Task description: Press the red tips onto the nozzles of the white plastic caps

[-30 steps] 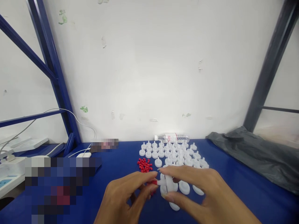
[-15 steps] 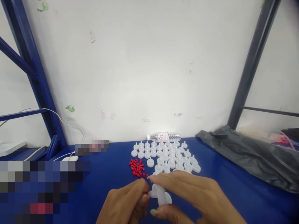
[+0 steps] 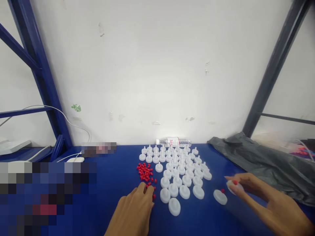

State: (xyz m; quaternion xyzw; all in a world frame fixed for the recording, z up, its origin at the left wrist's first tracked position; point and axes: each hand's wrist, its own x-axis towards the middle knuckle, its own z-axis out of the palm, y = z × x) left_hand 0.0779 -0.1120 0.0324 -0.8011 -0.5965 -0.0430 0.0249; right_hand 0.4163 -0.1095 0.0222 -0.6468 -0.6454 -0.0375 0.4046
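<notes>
Left hand: the left hand [image 3: 133,209] bends over the near edge of the pile of red caps [image 3: 144,172], fingertips down among them; I cannot tell whether they are together on a cap.
Right hand: the right hand [image 3: 273,203] has thumb and fingers clamped on the rim of the held disc [image 3: 239,186], leaving its red tip free, likely so that the tip is not disturbed.
Capped disc: 1 capped disc [image 3: 220,197] lies on the table [image 3: 108,177] just beside the held disc, apart from the others, probably to keep red-tipped pieces separate.
White discs: the white discs [image 3: 184,192] stand close together mid-table, most stems up, presumably for easy picking; the caps sit left of them, near the left hand.
Change: 0.5 s ago the 2 hands are close together around 1 disc; now they are well apart, and the capped disc is in plain view.
</notes>
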